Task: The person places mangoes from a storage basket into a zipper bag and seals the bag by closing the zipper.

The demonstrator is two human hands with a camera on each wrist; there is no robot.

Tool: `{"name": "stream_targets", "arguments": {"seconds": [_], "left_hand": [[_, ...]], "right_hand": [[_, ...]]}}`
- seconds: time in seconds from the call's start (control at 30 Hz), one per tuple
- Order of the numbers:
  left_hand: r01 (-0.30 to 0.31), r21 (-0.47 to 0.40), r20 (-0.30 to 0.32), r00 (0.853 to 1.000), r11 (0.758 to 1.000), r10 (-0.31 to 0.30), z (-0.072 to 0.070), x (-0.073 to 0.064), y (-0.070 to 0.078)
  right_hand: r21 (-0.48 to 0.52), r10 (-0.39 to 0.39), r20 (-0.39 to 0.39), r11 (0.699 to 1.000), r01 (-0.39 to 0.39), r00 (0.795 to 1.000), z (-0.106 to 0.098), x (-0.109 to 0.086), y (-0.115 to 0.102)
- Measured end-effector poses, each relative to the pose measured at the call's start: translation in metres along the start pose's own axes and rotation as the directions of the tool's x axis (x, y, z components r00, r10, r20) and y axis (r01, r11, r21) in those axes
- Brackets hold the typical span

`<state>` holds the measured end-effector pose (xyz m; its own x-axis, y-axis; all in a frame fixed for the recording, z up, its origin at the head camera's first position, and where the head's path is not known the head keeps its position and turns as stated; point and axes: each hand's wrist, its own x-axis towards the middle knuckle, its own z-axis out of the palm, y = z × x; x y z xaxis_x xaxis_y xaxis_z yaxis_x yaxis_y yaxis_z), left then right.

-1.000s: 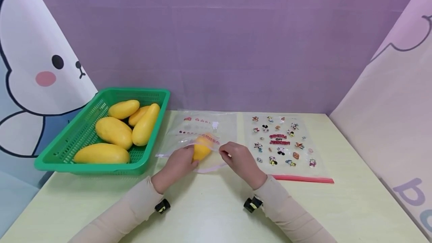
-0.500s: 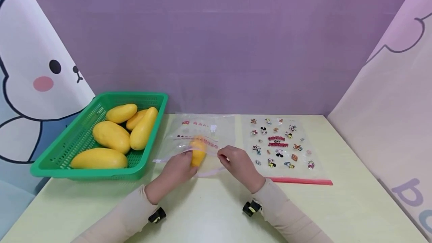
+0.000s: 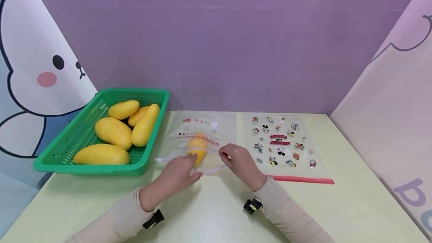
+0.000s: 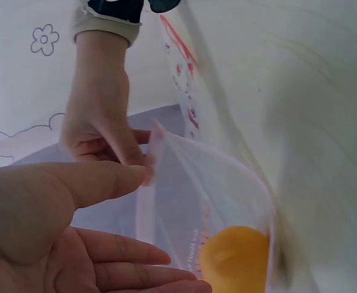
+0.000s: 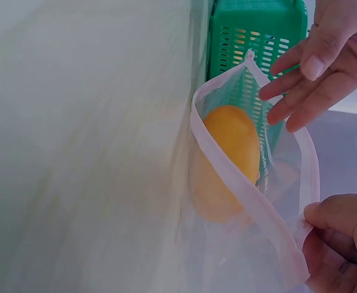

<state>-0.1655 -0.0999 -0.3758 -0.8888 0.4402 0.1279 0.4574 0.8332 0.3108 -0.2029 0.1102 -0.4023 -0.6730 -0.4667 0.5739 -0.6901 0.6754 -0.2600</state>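
Note:
A clear zip bag (image 3: 225, 125) with a pale pink zip edge lies at mid-table, its mouth spread toward me. Inside it rests a yellow mango (image 3: 198, 146), just behind the opening. My right hand (image 3: 241, 163) pinches the bag's edge near its right corner between thumb and fingers, also plain in the right wrist view. With fingers extended and holding nothing, my left hand (image 3: 173, 179) is at the bag's mouth, fingertips over its upper edge and close to the mango. The left wrist view shows this hand's thumb (image 4: 114, 183) and fingers apart.
A green basket (image 3: 91, 168) at the left holds several more mangoes (image 3: 113, 132). Flat on the right side of the table lies a second clear zip bag (image 3: 280, 153) with cartoon prints and a red zip. A purple backdrop (image 3: 216, 48) stands behind the table.
My left hand has let go of the mango and drawn back toward me, its fingers now spread. The mango stays in the bag. My right hand still pinches the bag's edge in the same spot.

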Motion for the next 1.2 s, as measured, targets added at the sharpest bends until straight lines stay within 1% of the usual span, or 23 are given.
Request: {"name": "stream_targets", "arguments": {"seconds": [0.1, 0.17, 0.37, 0.47, 0.53, 0.7, 0.9, 1.0, 1.13, 1.2], "left_hand": [[-0.013, -0.007, 0.005, 1.0, 1.0, 0.013, -0.008, -0.005, 0.004], [-0.03, -0.012, -0.004, 1.0, 0.999, 0.03, -0.014, -0.008, 0.007], [-0.072, -0.002, -0.077, 0.994, 0.997, 0.072, -0.028, -0.017, 0.01], [-0.089, 0.002, -0.11, 0.99, 0.996, 0.089, -0.037, -0.017, 0.01], [-0.092, -0.001, -0.118, 0.989, 0.996, 0.091, -0.042, -0.018, 0.008], [-0.078, -0.006, -0.132, 0.988, 0.997, 0.076, -0.054, -0.02, 0.002], [-0.089, -0.031, -0.19, 0.978, 0.996, 0.082, -0.068, -0.02, -0.01], [-0.065, -0.056, -0.182, 0.982, 0.996, 0.054, -0.076, -0.02, -0.014], [-0.034, -0.066, -0.167, 0.986, 0.997, 0.023, -0.086, -0.019, -0.021], [-0.024, -0.074, -0.178, 0.984, 0.997, 0.011, -0.091, -0.018, -0.024]], "right_hand": [[-0.001, -0.008, 0.005, 1.0, 0.008, 1.0, 0.0, 0.0, 0.0], [-0.002, -0.007, 0.008, 1.0, 0.007, 1.0, -0.001, 0.0, 0.0], [0.0, -0.003, 0.011, 1.0, 0.003, 1.0, -0.001, 0.0, -0.001], [0.0, -0.004, 0.004, 1.0, 0.004, 1.0, -0.002, 0.002, 0.0], [0.0, -0.006, 0.006, 1.0, 0.006, 1.0, -0.003, 0.002, 0.0], [0.01, -0.006, 0.019, 1.0, 0.005, 1.0, -0.004, 0.001, -0.001], [0.019, -0.003, 0.025, 1.0, 0.002, 1.0, -0.003, 0.0, 0.0], [0.016, 0.0, 0.028, 1.0, 0.0, 1.0, -0.002, 0.0, 0.0], [0.018, 0.001, 0.031, 1.0, -0.001, 1.0, -0.003, 0.0, 0.0], [0.021, -0.001, 0.029, 1.0, 0.0, 1.0, -0.002, 0.0, 0.0]]}}
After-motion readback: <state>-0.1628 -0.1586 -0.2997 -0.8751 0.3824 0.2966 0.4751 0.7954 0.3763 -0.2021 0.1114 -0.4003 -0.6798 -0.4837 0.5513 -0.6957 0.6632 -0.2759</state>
